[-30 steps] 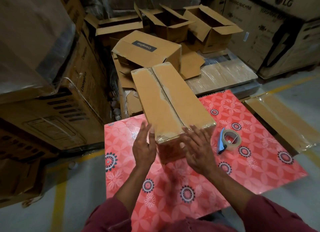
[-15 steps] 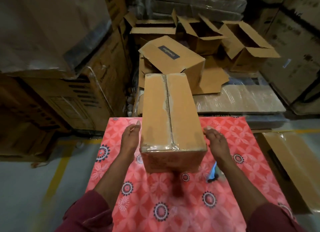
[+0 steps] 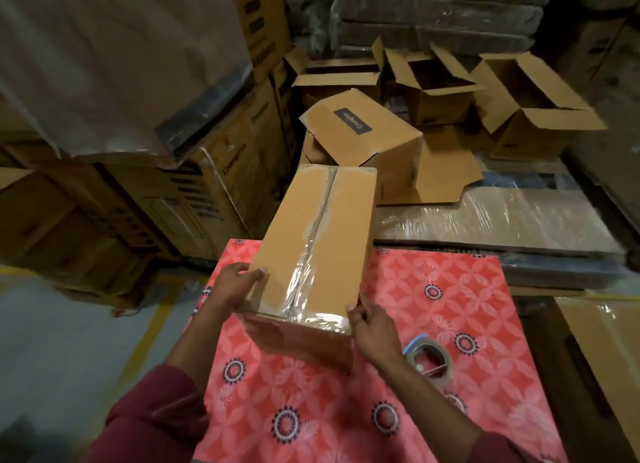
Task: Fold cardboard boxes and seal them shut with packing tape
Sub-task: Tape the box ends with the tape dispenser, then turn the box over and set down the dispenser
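A long taped box [image 3: 313, 241] is held at its near end over the red floral table [image 3: 450, 289], far end pointing away toward the pile of cartons. Clear tape runs down the centre seam of the top and wraps over the near edge, pretty wrinkly there.

The left hand [image 3: 235, 284] is clamped on the near left corner, thumb laid on the top face, fingers wrapped down the side. The forearm comes up from the bottom left in a maroon sleeve [image 3: 156, 414]. The right hand [image 3: 372, 329] is pinched onto the near right corner, thumb at the top edge, fingers curled against the end face; its arm is angled in from the bottom right. So both hands are grasping the box, not loose.

A tape roll [image 3: 431, 362] with a blue dispenser is parked on the table just beside the right wrist. Further back, open boxes [image 3: 530, 116] with flaps up are scattered, plus a tipped box [image 3: 360, 133] with a dark label right behind the held one.
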{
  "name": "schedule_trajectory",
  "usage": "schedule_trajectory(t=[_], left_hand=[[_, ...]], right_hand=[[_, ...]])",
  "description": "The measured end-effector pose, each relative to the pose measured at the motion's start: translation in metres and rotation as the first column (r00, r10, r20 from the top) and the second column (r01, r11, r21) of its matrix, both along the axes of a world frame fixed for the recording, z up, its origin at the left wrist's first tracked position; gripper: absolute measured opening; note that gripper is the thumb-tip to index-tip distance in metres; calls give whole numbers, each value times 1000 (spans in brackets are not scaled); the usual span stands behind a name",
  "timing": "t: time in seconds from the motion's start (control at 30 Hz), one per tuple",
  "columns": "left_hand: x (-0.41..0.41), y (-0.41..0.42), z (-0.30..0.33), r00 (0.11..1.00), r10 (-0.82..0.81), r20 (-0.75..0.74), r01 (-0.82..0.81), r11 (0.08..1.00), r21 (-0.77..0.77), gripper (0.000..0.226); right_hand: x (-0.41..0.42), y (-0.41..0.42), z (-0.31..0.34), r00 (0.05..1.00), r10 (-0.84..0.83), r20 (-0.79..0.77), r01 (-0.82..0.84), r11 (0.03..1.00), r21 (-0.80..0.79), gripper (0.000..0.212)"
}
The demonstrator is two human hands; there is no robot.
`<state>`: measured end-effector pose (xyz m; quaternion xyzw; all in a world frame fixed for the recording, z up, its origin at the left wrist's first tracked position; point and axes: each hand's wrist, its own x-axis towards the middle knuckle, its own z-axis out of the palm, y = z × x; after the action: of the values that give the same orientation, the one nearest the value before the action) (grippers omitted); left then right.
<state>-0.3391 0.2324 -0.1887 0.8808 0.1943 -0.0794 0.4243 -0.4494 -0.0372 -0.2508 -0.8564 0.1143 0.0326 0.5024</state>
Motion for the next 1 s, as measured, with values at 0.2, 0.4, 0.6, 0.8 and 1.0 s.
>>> schedule_trajectory(t=[0.2, 0.4, 0.6, 0.8, 1.0], left_hand=[[-2, -18, 26, 990, -60, 129, 7, 926, 377, 53], [-64, -94, -12, 917, -335, 216, 222, 880, 420, 63], [-95, -102, -55, 865, -478, 153, 276, 707, 651, 61], [-76, -25, -63, 778, -600, 187, 364, 673, 645, 47], [-65, 58, -73, 728, -658, 193, 310, 567, 763, 50]], right_hand=[[-55, 68, 0, 933, 352, -73, -337, 927, 164, 46], [-1, 34, 16, 988, 152, 39, -155, 984, 92, 37], [83, -17, 35, 955, 281, 94, -184, 811, -555, 65], [94, -4, 34, 859, 495, -133, -402, 489, -774, 76], [58, 56, 20, 870, 485, -92, -341, 455, -822, 86]])
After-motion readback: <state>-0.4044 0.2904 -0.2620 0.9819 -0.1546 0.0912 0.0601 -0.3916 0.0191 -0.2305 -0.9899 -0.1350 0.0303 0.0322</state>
